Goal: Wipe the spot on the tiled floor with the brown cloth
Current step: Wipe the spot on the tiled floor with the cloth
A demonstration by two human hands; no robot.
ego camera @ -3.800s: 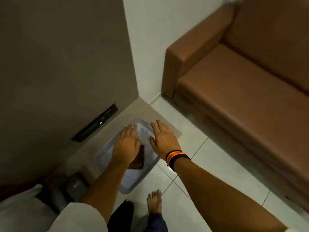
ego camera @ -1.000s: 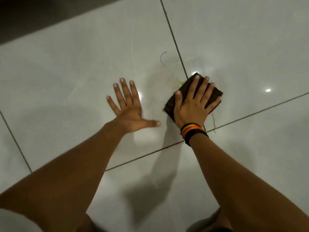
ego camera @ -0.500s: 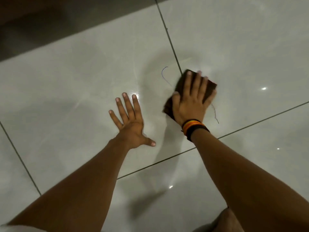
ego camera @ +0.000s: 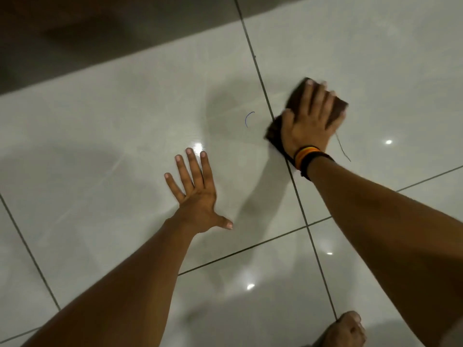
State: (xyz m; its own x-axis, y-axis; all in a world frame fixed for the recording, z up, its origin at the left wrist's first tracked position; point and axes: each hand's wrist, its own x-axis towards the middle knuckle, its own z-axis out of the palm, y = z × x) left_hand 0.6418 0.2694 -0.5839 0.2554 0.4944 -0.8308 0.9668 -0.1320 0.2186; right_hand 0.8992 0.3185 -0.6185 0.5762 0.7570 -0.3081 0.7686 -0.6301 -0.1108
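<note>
Glossy pale tiled floor point(ego camera: 105, 151), dark grout lines crossing near lower centre. Right hand point(ego camera: 309, 126) lies flat, fingers spread, pressing the brown cloth point(ego camera: 275, 132) against the floor; not curled around it. Cloth straddles the grout line running away from the camera, its edges showing beyond the fingertips and beside the thumb; edges blurred. Loose thread point(ego camera: 342, 149) trails from the cloth's right side. Striped wristbands point(ego camera: 307, 157) on the right wrist. Small blue curved mark point(ego camera: 248, 119) just left of the cloth, apart from it. Left hand point(ego camera: 198, 196) open, palm down, braced on the tile, well apart from the cloth. Bare tile lies open on all sides. Darker band point(ego camera: 100, 33) borders the far edge. Knee point(ego camera: 343, 331) at the bottom right.
</note>
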